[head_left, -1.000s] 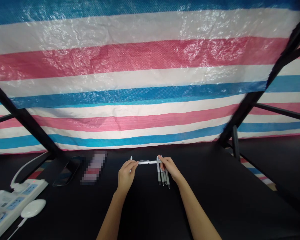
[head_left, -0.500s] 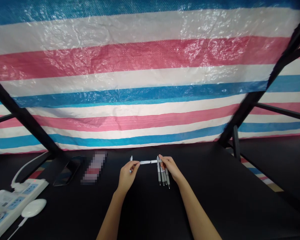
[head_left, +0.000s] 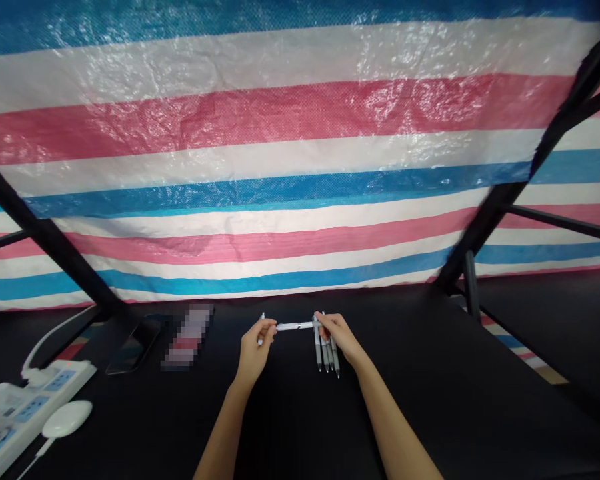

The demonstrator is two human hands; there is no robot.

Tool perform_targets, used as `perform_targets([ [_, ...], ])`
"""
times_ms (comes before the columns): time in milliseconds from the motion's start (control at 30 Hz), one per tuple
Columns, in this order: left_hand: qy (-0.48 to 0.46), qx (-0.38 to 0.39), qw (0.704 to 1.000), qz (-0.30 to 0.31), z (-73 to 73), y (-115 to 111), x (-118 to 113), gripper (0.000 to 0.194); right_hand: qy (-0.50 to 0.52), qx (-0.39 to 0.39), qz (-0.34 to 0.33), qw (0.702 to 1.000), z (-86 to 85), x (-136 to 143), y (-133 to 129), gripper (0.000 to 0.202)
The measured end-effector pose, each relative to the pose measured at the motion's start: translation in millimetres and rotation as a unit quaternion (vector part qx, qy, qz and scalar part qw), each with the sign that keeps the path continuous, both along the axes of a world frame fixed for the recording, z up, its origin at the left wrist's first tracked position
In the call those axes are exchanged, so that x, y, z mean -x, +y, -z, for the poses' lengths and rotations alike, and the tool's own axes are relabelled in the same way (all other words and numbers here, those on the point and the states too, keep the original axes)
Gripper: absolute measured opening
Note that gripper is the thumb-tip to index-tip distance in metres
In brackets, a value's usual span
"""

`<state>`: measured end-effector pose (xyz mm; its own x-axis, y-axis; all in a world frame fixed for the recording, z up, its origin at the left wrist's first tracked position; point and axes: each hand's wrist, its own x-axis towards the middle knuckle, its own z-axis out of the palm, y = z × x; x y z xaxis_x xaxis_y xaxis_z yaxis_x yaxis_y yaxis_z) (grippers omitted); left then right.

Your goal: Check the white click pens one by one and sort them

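Note:
A white pen point(head_left: 294, 326) lies level between my two hands, with a small dark mark along its barrel. My left hand point(head_left: 255, 347) is closed in a pinch at the pen's left end. At its right end, the thumb and fingers of my right hand point(head_left: 341, 335) pinch the grey part. Several white pens with grey grips point(head_left: 326, 353) lie side by side under my right fingers, tips pointing toward me. Behind my left hand, one more white pen point(head_left: 263, 316) shows only in part; the hand covers most of it.
On the black tabletop point(head_left: 430, 400) to the left lie a dark phone point(head_left: 135, 345) and a blurred-out flat item point(head_left: 187, 339). A white power strip point(head_left: 40, 407) and a round white charger point(head_left: 68, 419) are at the far left. Striped sheeting point(head_left: 280, 200) and black frame bars point(head_left: 480, 233) stand behind.
My left hand's fingertips have shifted slightly at the pen's left end, and the pen has moved a little left. My right hand and the row of pens stay nearly in place.

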<state>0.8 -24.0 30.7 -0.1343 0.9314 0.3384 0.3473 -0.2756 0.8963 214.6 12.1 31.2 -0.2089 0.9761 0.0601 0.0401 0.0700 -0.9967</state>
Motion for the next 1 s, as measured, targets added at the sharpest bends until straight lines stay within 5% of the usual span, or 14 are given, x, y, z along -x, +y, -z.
perform_targets([
  [467,-0.134,0.001,0.991,-0.012,6.1,4.2,-1.7,0.026,-0.015,0.011,0.002,1.0,2.6,2.4,1.0,0.057],
  [767,-0.367,0.024,0.928,-0.054,-1.3,2.7,-14.5,0.039,-0.094,-0.028,-0.002,0.995,3.7,24.2,-4.7,0.06],
  [1000,-0.441,0.038,0.895,-0.045,-5.4,1.0,-15.7,0.041,-0.254,-0.097,0.055,0.961,-0.3,46.1,-21.9,0.06],
])
